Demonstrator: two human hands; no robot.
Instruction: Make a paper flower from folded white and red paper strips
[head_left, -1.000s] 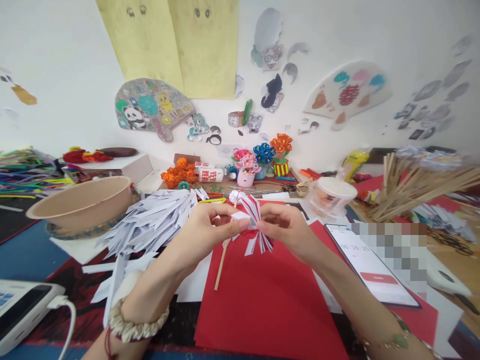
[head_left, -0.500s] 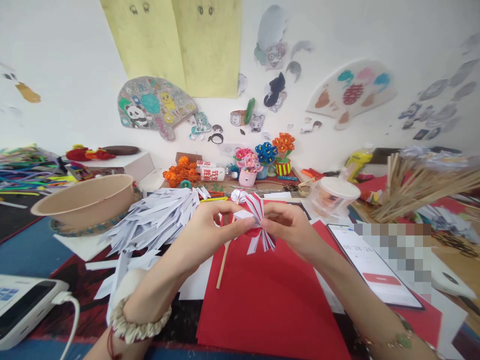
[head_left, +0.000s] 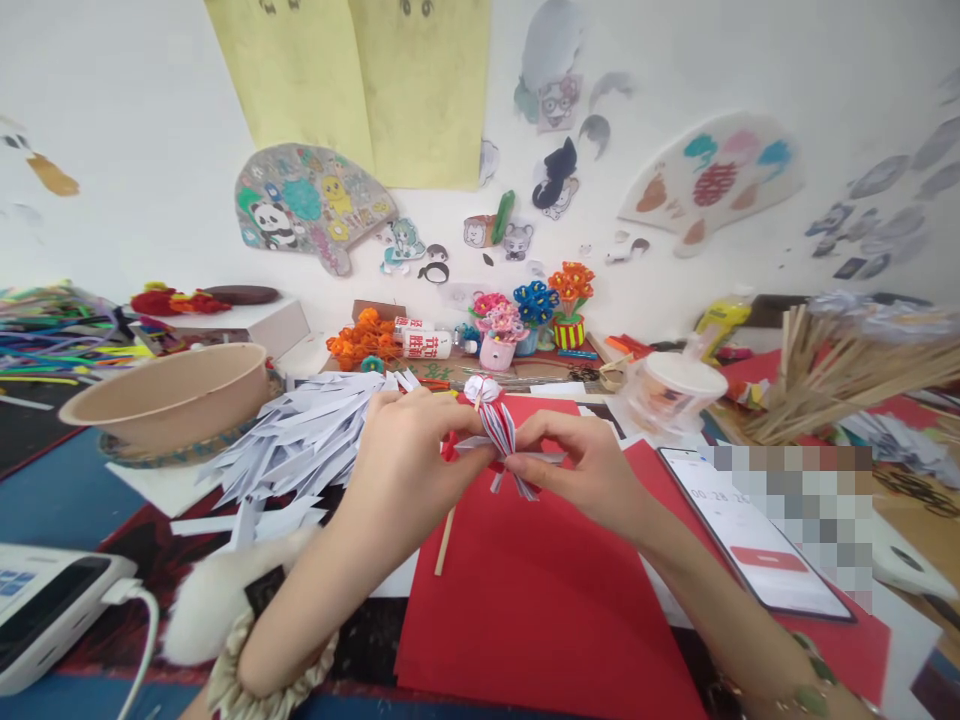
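Observation:
Between my two hands is a pleated red-and-white paper piece (head_left: 498, 428), pinched at its middle over the red paper sheets (head_left: 540, 600). My left hand (head_left: 420, 450) grips its left side, thumb against the folds. On the right side, my right hand (head_left: 574, 460) pinches it between thumb and fingers. A white paper strip (head_left: 551, 457) sticks out by the right fingers. Just beyond my hands sits a white rounded paper piece (head_left: 481, 388). A thin wooden stick (head_left: 444, 545) lies on the red sheets, its upper part hidden behind my left hand.
A heap of white paper strips (head_left: 300, 435) lies to the left, beside a beige basin (head_left: 169, 390). On the right are a phone (head_left: 750, 530), a lidded plastic tub (head_left: 675, 390) and a bundle of wooden sticks (head_left: 847, 375). Small flower pots (head_left: 497, 350) stand against the wall.
The pleated paper has turned, its fanned ends now drawn closer together. My left hand has rolled over, showing more of its back. A white strip now projects past my right fingers.

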